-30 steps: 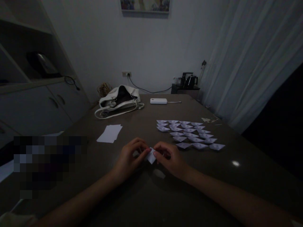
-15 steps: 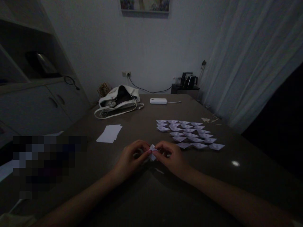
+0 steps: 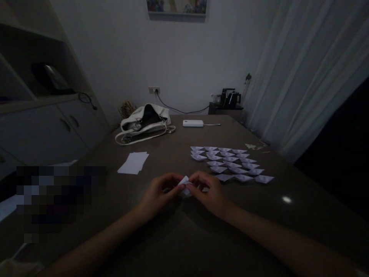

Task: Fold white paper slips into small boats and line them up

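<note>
Both hands meet over the dark table (image 3: 184, 238) near its front. My left hand (image 3: 157, 194) and my right hand (image 3: 208, 194) pinch a small piece of folded white paper (image 3: 184, 187) between their fingertips, just above the tabletop. To the right, beyond my right hand, several finished folded paper boats (image 3: 230, 163) lie in rows. A small stack of flat white paper sheets (image 3: 133, 162) lies to the left, beyond my left hand.
A white handbag (image 3: 143, 125) lies at the table's far left, a white power bank (image 3: 193, 123) with a cable beside it. Paper scraps (image 3: 253, 146) sit by the right edge. Curtains (image 3: 305, 77) hang at right, cabinets (image 3: 43, 127) at left.
The folded paper has gone from hanging as a larger flap below the fingers to a tighter, smaller shape pinched between both hands. The hands stay in about the same place.
</note>
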### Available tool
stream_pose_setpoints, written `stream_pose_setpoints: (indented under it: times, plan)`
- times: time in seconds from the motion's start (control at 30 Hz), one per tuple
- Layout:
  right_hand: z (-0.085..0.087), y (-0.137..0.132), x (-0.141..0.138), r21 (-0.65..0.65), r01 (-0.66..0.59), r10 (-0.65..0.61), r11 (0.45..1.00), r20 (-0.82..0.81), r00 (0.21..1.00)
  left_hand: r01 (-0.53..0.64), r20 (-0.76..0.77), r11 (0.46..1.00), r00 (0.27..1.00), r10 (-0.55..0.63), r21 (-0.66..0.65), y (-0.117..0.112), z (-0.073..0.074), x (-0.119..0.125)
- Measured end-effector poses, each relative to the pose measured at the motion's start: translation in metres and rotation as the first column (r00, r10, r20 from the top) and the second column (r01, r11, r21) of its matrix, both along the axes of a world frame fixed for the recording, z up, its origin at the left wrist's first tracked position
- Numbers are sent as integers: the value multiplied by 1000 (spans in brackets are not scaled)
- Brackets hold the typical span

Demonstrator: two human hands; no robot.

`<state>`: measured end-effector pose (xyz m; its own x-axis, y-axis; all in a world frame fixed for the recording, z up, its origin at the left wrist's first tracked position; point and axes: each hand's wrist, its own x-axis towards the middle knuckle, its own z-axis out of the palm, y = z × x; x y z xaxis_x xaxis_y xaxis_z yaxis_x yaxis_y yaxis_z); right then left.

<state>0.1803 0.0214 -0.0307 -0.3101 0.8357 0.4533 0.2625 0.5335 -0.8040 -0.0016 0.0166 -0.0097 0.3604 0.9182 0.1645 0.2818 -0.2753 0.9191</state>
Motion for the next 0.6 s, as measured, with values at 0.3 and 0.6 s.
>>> stream_pose_setpoints:
  times: [0.3, 0.6]
  plan:
    - [0, 1, 0, 56, 37, -36, 998, -21, 999, -25, -41, 993, 999, 30, 113, -4, 2, -3]
    - [0, 4, 1, 83, 43, -47, 996, 41, 998, -30, 147, 995, 988, 43, -94, 2, 0, -2]
